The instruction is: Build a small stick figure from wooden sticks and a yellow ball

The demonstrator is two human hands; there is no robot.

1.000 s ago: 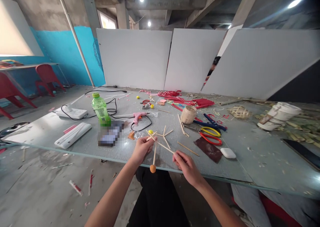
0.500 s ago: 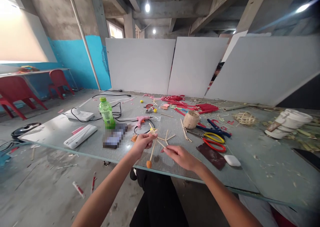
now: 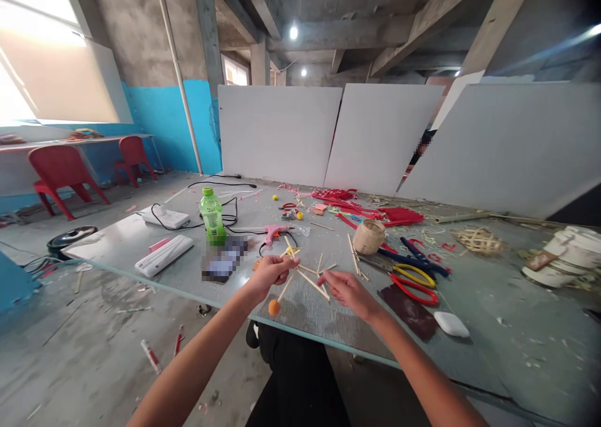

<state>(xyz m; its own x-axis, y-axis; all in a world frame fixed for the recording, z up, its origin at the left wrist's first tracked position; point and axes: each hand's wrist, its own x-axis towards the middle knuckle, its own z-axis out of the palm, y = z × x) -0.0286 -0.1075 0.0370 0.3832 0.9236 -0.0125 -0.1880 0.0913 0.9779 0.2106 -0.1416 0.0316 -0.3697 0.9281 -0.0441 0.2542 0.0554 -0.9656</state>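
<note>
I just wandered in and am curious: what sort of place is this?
Probably a makeshift craft workshop in an unfinished concrete building: bare ceiling beams, a glass table littered with a glue gun, scissors and loose sticks, and the left hand holding a stick frame.

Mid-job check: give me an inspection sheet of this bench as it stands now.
Surface: glass table, dusty, strewn with shavings.
Job's things: stick frame with orange ball, held over the near edge.
Clutter: scissors, bamboo cup, green bottle, red strips.
Hands: left hand pinches the frame; right hand touches one stick, grip unclear.
Cables: black cords loop by power strip and glue gun.
Surroundings: white boards behind, red chairs left.
</note>
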